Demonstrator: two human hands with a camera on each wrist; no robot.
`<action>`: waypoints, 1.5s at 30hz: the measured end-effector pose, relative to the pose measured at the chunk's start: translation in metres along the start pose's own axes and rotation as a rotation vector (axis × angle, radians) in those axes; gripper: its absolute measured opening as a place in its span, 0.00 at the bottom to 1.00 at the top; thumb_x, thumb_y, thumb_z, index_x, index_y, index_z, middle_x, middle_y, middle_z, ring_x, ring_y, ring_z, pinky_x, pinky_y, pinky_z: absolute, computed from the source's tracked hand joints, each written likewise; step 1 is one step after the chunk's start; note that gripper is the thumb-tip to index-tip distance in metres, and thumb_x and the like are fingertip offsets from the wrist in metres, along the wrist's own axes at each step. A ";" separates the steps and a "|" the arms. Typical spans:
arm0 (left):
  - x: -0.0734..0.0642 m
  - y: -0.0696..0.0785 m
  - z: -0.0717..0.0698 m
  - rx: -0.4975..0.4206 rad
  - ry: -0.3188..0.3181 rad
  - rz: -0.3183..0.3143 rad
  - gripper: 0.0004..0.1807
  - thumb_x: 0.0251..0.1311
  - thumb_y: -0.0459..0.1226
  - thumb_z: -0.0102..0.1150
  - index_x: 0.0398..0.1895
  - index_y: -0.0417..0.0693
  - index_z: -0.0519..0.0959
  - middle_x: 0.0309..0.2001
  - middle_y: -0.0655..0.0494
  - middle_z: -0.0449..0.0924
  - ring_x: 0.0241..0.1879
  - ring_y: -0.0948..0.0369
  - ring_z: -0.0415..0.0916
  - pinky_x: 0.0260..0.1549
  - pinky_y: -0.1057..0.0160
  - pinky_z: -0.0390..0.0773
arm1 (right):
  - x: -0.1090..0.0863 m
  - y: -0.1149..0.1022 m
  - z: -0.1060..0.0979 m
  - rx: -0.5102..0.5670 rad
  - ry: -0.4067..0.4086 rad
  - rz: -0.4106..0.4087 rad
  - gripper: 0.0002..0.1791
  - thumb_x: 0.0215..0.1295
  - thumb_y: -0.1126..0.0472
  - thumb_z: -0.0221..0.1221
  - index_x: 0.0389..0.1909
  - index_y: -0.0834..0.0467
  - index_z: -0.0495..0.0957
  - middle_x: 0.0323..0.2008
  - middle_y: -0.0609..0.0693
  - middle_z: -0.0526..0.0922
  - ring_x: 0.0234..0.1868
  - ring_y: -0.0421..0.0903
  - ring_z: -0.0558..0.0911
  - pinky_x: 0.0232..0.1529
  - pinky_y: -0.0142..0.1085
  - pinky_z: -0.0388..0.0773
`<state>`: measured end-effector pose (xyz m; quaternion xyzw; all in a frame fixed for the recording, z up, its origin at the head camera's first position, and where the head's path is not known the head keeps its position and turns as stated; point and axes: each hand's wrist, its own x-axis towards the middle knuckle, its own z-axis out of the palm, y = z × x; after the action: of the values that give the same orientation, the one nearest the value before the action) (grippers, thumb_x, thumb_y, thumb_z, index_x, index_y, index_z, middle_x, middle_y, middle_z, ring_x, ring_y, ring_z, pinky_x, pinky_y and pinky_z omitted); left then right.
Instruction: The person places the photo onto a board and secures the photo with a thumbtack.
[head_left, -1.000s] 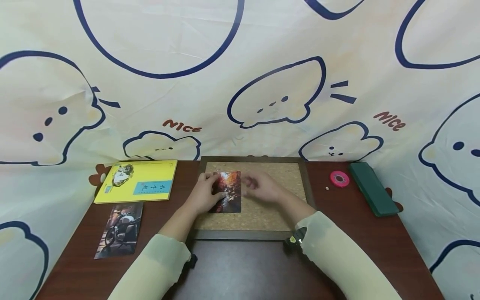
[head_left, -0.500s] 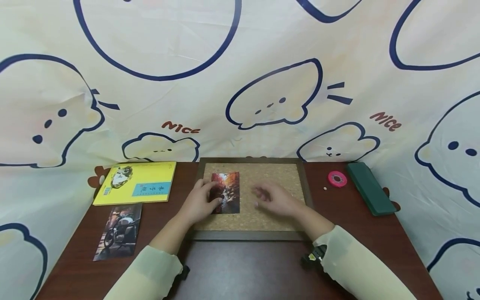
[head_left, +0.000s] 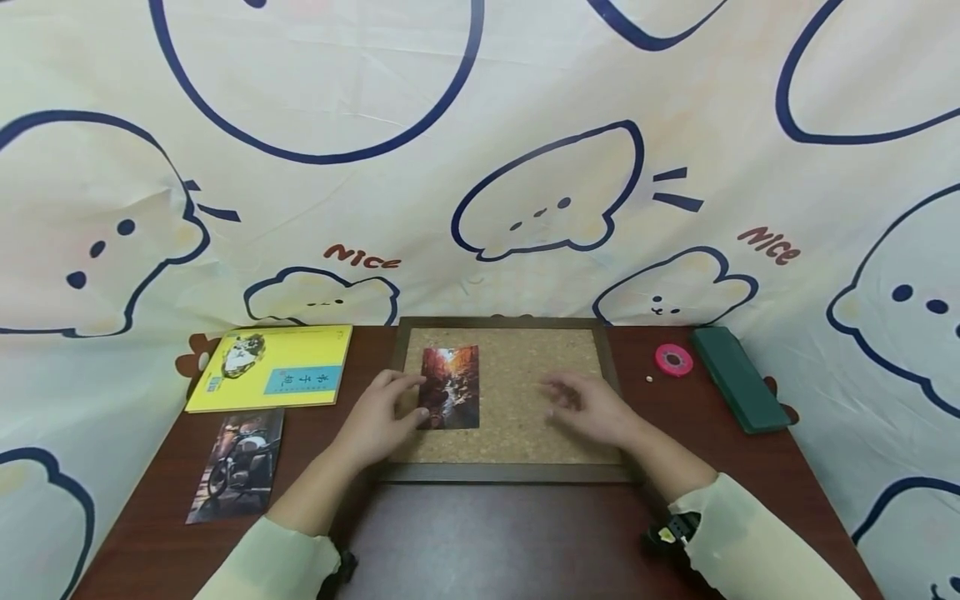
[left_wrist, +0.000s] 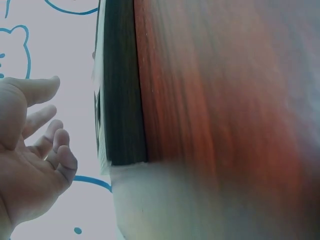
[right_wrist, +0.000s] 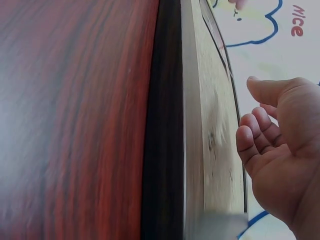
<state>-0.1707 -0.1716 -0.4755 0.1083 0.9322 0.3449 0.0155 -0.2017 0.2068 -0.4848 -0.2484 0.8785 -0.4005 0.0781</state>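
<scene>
A photo print (head_left: pixel 452 387) with orange and dark tones lies upright on the left part of a framed cork board (head_left: pixel 525 446). Right at its left edge is my left hand (head_left: pixel 378 417), fingertips overlapping that edge in the head view. The left wrist view shows this hand (left_wrist: pixel 35 150) with loosely bent fingers and nothing in its palm. Over the right part of the cork, my right hand (head_left: pixel 592 408) hangs with relaxed fingers. Its palm (right_wrist: pixel 287 150) holds nothing in the right wrist view.
At left lie a yellow book (head_left: pixel 277 367) and a motorcycle photo (head_left: pixel 238 467) just below it. A pink round tape roll (head_left: pixel 673 360), a tiny white bit (head_left: pixel 649 379) and a dark green case (head_left: pixel 741 379) sit right of the board. A patterned cloth (head_left: pixel 420 208) hangs behind.
Both hands have drawn apart: my right hand moved right across the cork, and my left hand slid back leftward off most of the photo. The photo has stayed on the board.
</scene>
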 end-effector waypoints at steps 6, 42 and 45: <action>-0.012 -0.006 -0.008 0.026 0.047 0.015 0.27 0.65 0.41 0.71 0.66 0.47 0.80 0.58 0.48 0.76 0.48 0.51 0.75 0.44 0.51 0.77 | -0.015 0.008 -0.010 -0.007 0.056 0.013 0.26 0.67 0.61 0.70 0.65 0.59 0.78 0.49 0.52 0.85 0.44 0.44 0.82 0.43 0.36 0.82; -0.074 -0.082 -0.073 0.053 0.144 -0.175 0.31 0.68 0.43 0.67 0.69 0.38 0.73 0.59 0.34 0.73 0.56 0.37 0.75 0.50 0.35 0.77 | -0.065 0.079 -0.072 -0.211 0.249 0.288 0.21 0.72 0.54 0.66 0.61 0.58 0.80 0.51 0.57 0.81 0.43 0.50 0.77 0.44 0.42 0.76; -0.079 -0.086 -0.078 0.079 0.159 -0.196 0.31 0.68 0.44 0.67 0.69 0.38 0.74 0.59 0.33 0.74 0.55 0.35 0.75 0.49 0.34 0.76 | -0.065 0.084 -0.075 -0.237 0.268 0.293 0.21 0.71 0.55 0.66 0.60 0.59 0.81 0.50 0.58 0.82 0.42 0.50 0.77 0.42 0.42 0.76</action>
<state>-0.1184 -0.3020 -0.4758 -0.0106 0.9495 0.3123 -0.0290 -0.2022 0.3361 -0.5011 -0.0704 0.9486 -0.3084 -0.0115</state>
